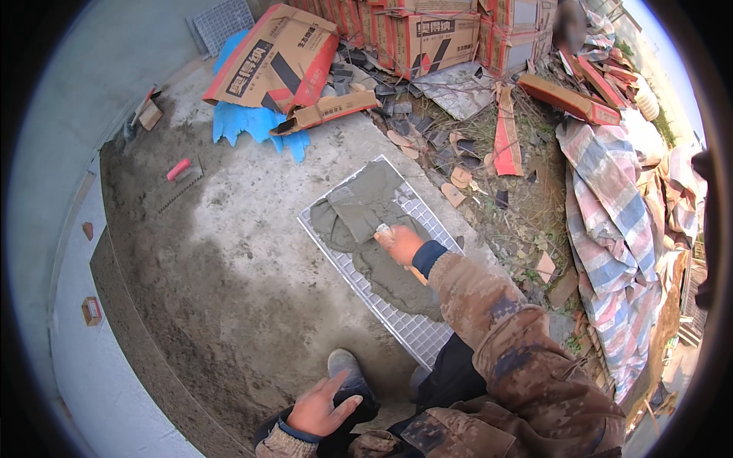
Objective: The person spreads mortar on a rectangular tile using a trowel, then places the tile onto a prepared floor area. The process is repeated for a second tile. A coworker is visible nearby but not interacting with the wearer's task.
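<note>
A tile [427, 343] lies face down on the concrete, its gridded back largely coated with grey mortar [389, 282]. My right hand [398, 243] grips the handle of a trowel, whose flat blade [351, 214] rests in the mortar near the tile's upper part. My left hand [321, 402] hangs near my knee at the bottom, fingers apart and holding nothing. A notched trowel with a pink handle [179, 169] lies on the stained concrete [244, 191] to the left.
Torn boxes [267, 61] on blue sheeting [237, 122] and stacked cartons [427, 42] stand at the back. Debris [458, 175] and striped tarps [607, 252] line the right. A pale wall [61, 153] bounds the left, with a small brick-like block [92, 311] near it.
</note>
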The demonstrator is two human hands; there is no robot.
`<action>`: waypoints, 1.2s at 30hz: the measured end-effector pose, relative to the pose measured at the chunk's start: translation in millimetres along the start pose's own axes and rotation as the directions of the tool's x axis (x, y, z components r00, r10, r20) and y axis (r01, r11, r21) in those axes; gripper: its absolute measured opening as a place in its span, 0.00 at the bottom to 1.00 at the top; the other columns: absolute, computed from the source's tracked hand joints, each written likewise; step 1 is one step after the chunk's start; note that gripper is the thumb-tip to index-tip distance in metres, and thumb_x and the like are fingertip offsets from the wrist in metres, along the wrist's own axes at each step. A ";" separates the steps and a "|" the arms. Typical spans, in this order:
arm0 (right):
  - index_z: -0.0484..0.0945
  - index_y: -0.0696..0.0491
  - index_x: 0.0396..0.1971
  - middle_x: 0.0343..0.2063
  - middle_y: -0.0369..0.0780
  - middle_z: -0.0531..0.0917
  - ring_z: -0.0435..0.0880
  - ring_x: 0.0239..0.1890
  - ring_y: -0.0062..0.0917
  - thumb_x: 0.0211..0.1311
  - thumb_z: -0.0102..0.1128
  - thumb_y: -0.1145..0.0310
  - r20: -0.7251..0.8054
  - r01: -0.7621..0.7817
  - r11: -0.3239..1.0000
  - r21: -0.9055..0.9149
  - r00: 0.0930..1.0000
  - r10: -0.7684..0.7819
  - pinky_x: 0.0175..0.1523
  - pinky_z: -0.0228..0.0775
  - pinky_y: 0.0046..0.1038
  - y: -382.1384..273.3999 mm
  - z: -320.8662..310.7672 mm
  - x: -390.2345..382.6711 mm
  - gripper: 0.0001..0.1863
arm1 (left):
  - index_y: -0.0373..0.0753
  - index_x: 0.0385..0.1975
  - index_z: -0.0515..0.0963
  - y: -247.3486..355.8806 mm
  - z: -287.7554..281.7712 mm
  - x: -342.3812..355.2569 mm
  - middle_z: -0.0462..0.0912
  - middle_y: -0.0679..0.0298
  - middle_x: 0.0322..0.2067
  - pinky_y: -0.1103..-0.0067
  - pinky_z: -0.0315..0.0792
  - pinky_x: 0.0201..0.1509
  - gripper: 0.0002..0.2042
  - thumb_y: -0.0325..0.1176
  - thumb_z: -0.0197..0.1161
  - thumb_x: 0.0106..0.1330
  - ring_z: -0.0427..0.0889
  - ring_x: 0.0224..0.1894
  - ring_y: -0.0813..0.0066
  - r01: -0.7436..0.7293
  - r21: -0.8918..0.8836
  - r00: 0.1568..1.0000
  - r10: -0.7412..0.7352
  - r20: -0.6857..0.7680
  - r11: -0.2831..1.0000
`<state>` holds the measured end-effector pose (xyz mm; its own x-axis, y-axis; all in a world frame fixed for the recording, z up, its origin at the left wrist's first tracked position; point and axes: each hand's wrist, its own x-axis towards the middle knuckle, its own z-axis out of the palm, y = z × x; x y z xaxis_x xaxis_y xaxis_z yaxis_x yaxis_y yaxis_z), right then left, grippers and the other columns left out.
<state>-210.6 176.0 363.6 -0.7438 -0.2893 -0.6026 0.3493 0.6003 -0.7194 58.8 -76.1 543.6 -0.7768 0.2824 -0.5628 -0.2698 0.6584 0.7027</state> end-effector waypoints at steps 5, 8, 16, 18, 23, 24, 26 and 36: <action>0.77 0.63 0.38 0.31 0.55 0.83 0.85 0.33 0.47 0.66 0.56 0.47 0.009 0.236 0.934 -0.266 0.970 -0.243 0.39 0.75 0.42 -17.5 34.2 -7.1 0.28 | 0.38 0.62 0.70 -1.6 2.5 6.4 0.80 0.45 0.45 0.62 0.75 0.51 0.29 0.48 0.64 0.65 0.80 0.48 0.44 -0.028 0.040 1.000 0.028 0.005 0.999; 0.76 0.60 0.39 0.34 0.56 0.83 0.83 0.39 0.50 0.67 0.55 0.49 -0.040 0.184 0.881 -0.435 0.974 -0.223 0.46 0.74 0.45 -9.5 26.5 -6.3 0.25 | 0.39 0.62 0.69 -4.1 3.2 8.8 0.80 0.45 0.45 0.62 0.75 0.51 0.29 0.48 0.64 0.65 0.80 0.48 0.44 -0.050 0.030 0.999 0.050 -0.009 0.998; 0.74 0.59 0.40 0.33 0.54 0.84 0.84 0.39 0.50 0.69 0.53 0.50 -0.386 -0.109 0.856 -0.505 0.916 -0.111 0.46 0.74 0.47 33.7 -52.9 -10.9 0.23 | 0.40 0.62 0.70 -2.3 0.4 7.4 0.80 0.46 0.44 0.63 0.75 0.50 0.29 0.48 0.65 0.65 0.80 0.47 0.46 -0.060 0.037 0.998 0.060 -0.017 0.998; 0.74 0.58 0.41 0.34 0.54 0.84 0.84 0.40 0.49 0.69 0.53 0.51 -0.328 -0.072 0.853 -0.517 0.937 -0.120 0.46 0.74 0.47 42.4 -48.2 -21.2 0.22 | 0.37 0.63 0.69 -0.6 -1.6 8.6 0.79 0.44 0.49 0.64 0.74 0.54 0.30 0.47 0.64 0.65 0.80 0.51 0.46 -0.008 0.034 0.999 0.006 0.043 0.999; 0.74 0.58 0.40 0.36 0.53 0.84 0.84 0.40 0.50 0.68 0.53 0.51 -0.364 -0.173 0.809 -0.562 0.930 -0.054 0.45 0.75 0.47 59.0 -52.4 -33.0 0.21 | 0.37 0.63 0.69 0.7 -2.7 10.7 0.79 0.45 0.49 0.64 0.74 0.54 0.30 0.47 0.65 0.65 0.80 0.51 0.47 -0.010 0.037 0.999 0.008 0.046 0.999; 0.74 0.58 0.40 0.36 0.53 0.84 0.84 0.40 0.50 0.68 0.53 0.51 -0.380 -0.159 0.824 -0.544 0.922 -0.072 0.45 0.75 0.47 59.5 -54.5 -31.6 0.21 | 0.38 0.62 0.70 0.7 -2.0 11.1 0.80 0.46 0.47 0.64 0.75 0.52 0.30 0.48 0.65 0.65 0.80 0.49 0.47 -0.024 0.041 0.999 0.023 0.026 0.999; 0.75 0.58 0.39 0.35 0.54 0.84 0.84 0.40 0.50 0.67 0.54 0.51 -0.440 -0.183 0.844 -0.504 0.895 -0.068 0.44 0.75 0.47 57.5 -57.8 -28.6 0.21 | 0.39 0.62 0.70 0.4 -1.8 10.6 0.80 0.46 0.47 0.64 0.75 0.52 0.29 0.48 0.65 0.65 0.80 0.49 0.47 -0.018 0.038 0.999 0.017 0.034 0.999; 0.77 0.62 0.34 0.28 0.55 0.83 0.82 0.29 0.51 0.67 0.55 0.47 0.100 0.147 0.955 -0.256 0.987 -0.125 0.38 0.74 0.44 52.9 -12.9 -61.5 0.27 | 0.38 0.62 0.70 1.6 1.6 18.2 0.79 0.45 0.49 0.62 0.74 0.54 0.29 0.48 0.64 0.65 0.79 0.51 0.45 -0.045 0.032 0.998 0.043 0.050 0.998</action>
<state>-153.7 235.1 367.0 -0.7209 -0.4352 -0.5393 0.0785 0.7219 -0.6875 45.0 -68.8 533.9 -0.7585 0.3448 -0.5530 -0.2165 0.6671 0.7128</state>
